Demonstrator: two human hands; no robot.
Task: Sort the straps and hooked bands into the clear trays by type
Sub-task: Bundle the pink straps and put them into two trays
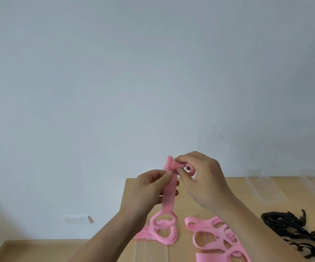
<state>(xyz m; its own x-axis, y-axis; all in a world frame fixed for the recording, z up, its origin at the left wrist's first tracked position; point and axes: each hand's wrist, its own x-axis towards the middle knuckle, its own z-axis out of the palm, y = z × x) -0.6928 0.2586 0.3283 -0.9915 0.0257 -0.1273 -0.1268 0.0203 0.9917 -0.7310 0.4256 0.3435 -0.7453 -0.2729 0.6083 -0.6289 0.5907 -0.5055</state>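
A pink strap (169,197) hangs in the air above the table, its large ring end dangling at the bottom. My left hand (151,188) pinches the strap near its top. My right hand (202,176) pinches the small ring end beside it. More pink straps (215,237) lie in a heap on the wooden table (190,205), and one pink ring (165,234) lies under the hanging one. Black hooked bands (293,229) are piled at the right. Clear trays (264,188) stand at the back right, and another clear tray (151,250) is near the front.
The table's left edge runs just left of my left hand. Beyond it are a wooden floor, a plain wall and a wall socket (77,219) low down.
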